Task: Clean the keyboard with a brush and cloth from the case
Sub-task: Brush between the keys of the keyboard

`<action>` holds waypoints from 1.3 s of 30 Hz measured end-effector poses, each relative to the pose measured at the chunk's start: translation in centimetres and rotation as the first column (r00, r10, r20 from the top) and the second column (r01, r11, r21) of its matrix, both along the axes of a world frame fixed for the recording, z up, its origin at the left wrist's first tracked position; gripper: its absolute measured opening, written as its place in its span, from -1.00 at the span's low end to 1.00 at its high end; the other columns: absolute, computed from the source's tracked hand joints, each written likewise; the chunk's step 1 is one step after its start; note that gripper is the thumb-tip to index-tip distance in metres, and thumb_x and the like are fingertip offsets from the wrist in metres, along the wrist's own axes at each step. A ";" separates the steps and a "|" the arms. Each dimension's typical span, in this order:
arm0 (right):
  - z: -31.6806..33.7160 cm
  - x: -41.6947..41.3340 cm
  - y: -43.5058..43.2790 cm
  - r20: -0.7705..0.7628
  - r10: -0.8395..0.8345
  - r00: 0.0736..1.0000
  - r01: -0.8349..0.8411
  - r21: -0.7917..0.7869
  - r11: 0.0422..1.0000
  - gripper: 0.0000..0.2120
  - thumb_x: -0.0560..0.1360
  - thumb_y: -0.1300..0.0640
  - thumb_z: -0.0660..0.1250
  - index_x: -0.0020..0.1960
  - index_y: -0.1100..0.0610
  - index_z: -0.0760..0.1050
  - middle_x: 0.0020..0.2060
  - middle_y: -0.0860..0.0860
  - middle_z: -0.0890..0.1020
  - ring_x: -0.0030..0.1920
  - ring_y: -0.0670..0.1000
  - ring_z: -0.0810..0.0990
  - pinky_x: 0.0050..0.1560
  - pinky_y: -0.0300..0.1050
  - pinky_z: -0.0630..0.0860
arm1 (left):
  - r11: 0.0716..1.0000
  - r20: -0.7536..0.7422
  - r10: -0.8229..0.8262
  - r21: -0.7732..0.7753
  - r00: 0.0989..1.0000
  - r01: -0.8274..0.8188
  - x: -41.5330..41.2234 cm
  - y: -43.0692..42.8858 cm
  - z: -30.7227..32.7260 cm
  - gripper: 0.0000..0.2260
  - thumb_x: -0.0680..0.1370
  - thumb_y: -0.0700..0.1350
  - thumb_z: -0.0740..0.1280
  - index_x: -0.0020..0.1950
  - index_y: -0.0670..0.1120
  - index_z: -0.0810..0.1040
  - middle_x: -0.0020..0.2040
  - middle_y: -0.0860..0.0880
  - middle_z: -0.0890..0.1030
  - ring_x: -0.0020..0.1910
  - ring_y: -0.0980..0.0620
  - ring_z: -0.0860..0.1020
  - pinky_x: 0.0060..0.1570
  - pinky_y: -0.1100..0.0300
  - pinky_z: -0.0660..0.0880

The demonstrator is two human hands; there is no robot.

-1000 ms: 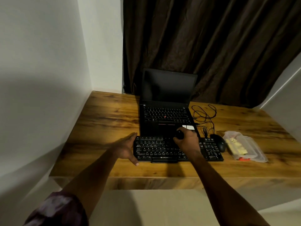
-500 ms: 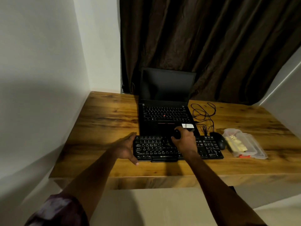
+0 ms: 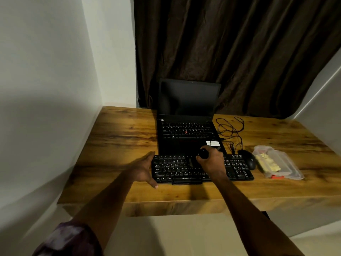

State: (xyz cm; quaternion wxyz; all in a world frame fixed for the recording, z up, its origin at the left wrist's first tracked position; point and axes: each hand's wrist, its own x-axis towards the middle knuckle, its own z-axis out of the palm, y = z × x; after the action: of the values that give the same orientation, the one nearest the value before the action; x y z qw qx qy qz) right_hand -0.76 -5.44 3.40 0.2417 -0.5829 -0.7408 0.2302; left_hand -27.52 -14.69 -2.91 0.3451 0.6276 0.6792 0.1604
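A black keyboard [image 3: 175, 169] lies near the front edge of the wooden desk [image 3: 118, 137]. My right hand [image 3: 212, 161] hovers over its middle and grips a black brush [image 3: 203, 153] by its round handle; the bristles point down at the keys. My left hand [image 3: 144, 169] rests with straight fingers against the keyboard's left end. A clear plastic case [image 3: 276, 164] holding a yellow cloth lies at the right of the desk.
An open black laptop [image 3: 186, 130] stands right behind the keyboard. A black mouse [image 3: 249, 160] and its tangled cable [image 3: 230, 130] sit between the keyboard and the case. A white wall bounds the left, and dark curtains hang behind.
My right hand with the brush has slid a little to the left across the keys. My left hand stays against the keyboard's left end.
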 end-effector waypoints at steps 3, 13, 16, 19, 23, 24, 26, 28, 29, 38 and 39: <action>0.2 -1.0 -0.6 0.013 0.019 1.000 -0.019 0.017 1.000 -0.64 0.44 0.10 0.50 0.22 0.03 0.55 -0.09 0.01 0.64 -0.09 -0.05 0.62 -0.03 -0.06 0.67 | 1.000 0.019 0.008 0.002 1.000 -0.008 -0.1 -0.1 -0.1 0.27 -0.02 0.19 0.67 0.56 0.07 0.07 0.47 0.11 0.36 0.41 0.00 0.38 0.31 -0.04 0.44; -3.4 -3.5 0.1 -0.069 0.102 0.992 -0.105 -0.040 0.994 -0.55 0.29 -0.21 0.45 0.14 -0.23 0.48 0.02 -0.02 0.61 0.01 0.11 0.64 -0.14 0.05 0.68 | 1.000 0.009 -0.002 0.016 1.000 0.002 -0.4 -0.3 -0.4 0.26 -0.01 0.21 0.68 0.55 0.06 0.07 0.45 0.13 0.36 0.39 0.04 0.39 0.29 0.00 0.46; -1.9 -2.2 -0.2 -0.050 0.038 0.998 -0.040 -0.036 0.999 -0.60 0.38 -0.02 0.52 0.18 -0.10 0.53 0.03 0.02 0.65 -0.09 0.02 0.67 -0.14 0.04 0.68 | 1.000 -0.019 0.008 0.001 1.000 -0.008 -0.1 -0.2 -0.2 0.25 0.04 0.16 0.68 0.56 0.06 0.04 0.49 0.11 0.34 0.40 -0.01 0.38 0.28 -0.01 0.45; -1.0 -1.8 -0.5 -0.027 0.009 1.000 -0.009 0.005 1.000 -0.62 0.42 0.06 0.52 0.20 0.00 0.55 -0.02 0.03 0.65 -0.19 -0.04 0.66 -0.16 -0.01 0.68 | 1.000 -0.026 0.022 -0.008 0.999 -0.022 0.1 -0.3 0.0 0.24 0.06 0.14 0.69 0.57 0.08 0.04 0.52 0.09 0.31 0.44 -0.03 0.36 0.32 -0.02 0.43; -1.0 -3.9 -1.8 -0.020 0.094 0.995 -0.094 -0.022 0.995 -0.64 0.44 0.08 0.50 0.21 -0.02 0.54 -0.10 -0.01 0.65 -0.23 -0.08 0.65 -0.21 -0.08 0.68 | 0.998 -0.035 0.037 -0.049 0.999 -0.038 -0.2 -0.3 -0.3 0.39 -0.01 0.26 0.65 0.62 0.11 -0.12 0.62 0.05 0.13 0.54 -0.05 0.23 0.44 -0.02 0.33; -1.1 -4.6 -2.1 -0.031 0.110 0.994 -0.111 -0.036 0.993 -0.64 0.43 0.05 0.50 0.20 -0.07 0.53 -0.07 0.00 0.65 -0.20 -0.06 0.66 -0.21 -0.08 0.68 | 0.998 -0.034 0.037 -0.052 0.999 -0.039 -0.2 -0.3 -0.3 0.39 0.00 0.24 0.66 0.62 0.10 -0.13 0.62 0.05 0.12 0.54 -0.05 0.23 0.44 -0.01 0.33; -1.7 -5.7 -2.2 -0.046 0.128 0.991 -0.129 -0.039 0.991 -0.63 0.39 -0.06 0.50 0.16 -0.19 0.50 0.01 0.03 0.62 -0.12 0.05 0.67 -0.27 -0.06 0.68 | 0.998 -0.041 0.042 -0.048 0.998 -0.044 -0.1 -0.3 -0.2 0.39 0.03 0.20 0.68 0.63 0.06 -0.15 0.63 0.06 0.10 0.54 -0.05 0.23 0.45 -0.01 0.32; -2.0 -6.5 -2.3 -0.059 0.152 0.987 -0.155 -0.040 0.987 -0.63 0.38 -0.07 0.50 0.15 -0.20 0.50 0.02 0.05 0.61 -0.15 0.08 0.67 -0.32 -0.06 0.67 | 0.997 -0.063 0.047 -0.050 0.997 -0.051 0.0 -0.3 -0.2 0.41 0.02 0.22 0.67 0.63 0.05 -0.16 0.63 0.06 0.07 0.55 -0.06 0.20 0.46 -0.02 0.31; -2.3 -6.5 -2.1 -0.060 0.165 0.984 -0.168 -0.043 0.985 -0.64 0.39 -0.04 0.51 0.15 -0.18 0.52 0.02 0.05 0.62 -0.20 0.05 0.68 -0.34 -0.06 0.67 | 0.997 -0.074 0.049 -0.055 0.996 -0.053 0.0 -0.3 -0.3 0.42 0.00 0.24 0.66 0.63 0.06 -0.16 0.64 0.06 0.06 0.56 -0.06 0.19 0.46 -0.03 0.30; -0.4 -4.4 -2.2 0.022 0.093 0.995 -0.093 -0.019 0.995 -0.61 0.49 0.10 0.46 0.29 0.05 0.50 -0.01 -0.06 0.55 -0.29 -0.22 0.43 -0.33 -0.47 0.35 | 0.999 -0.083 0.034 -0.032 0.996 -0.036 0.1 -0.5 0.1 0.37 0.09 0.17 0.68 0.64 0.02 -0.17 0.65 0.03 -0.01 0.58 -0.08 0.11 0.49 -0.06 0.25; -0.3 -5.1 -2.5 0.037 0.122 0.992 -0.122 0.008 0.992 -0.62 0.49 0.09 0.46 0.29 0.05 0.51 -0.04 -0.08 0.54 -0.29 -0.23 0.43 -0.33 -0.47 0.35 | 0.999 -0.085 0.036 -0.031 0.996 -0.039 0.1 -0.4 0.0 0.37 0.09 0.17 0.68 0.64 0.03 -0.17 0.64 0.04 0.00 0.58 -0.08 0.13 0.49 -0.06 0.26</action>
State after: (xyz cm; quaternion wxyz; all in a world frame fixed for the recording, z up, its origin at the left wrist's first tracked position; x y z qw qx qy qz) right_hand -5.84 -7.95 3.10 0.2167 -0.5394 -0.7805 0.2302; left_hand -27.44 -15.09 -2.91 0.3233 0.6152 0.7074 0.1291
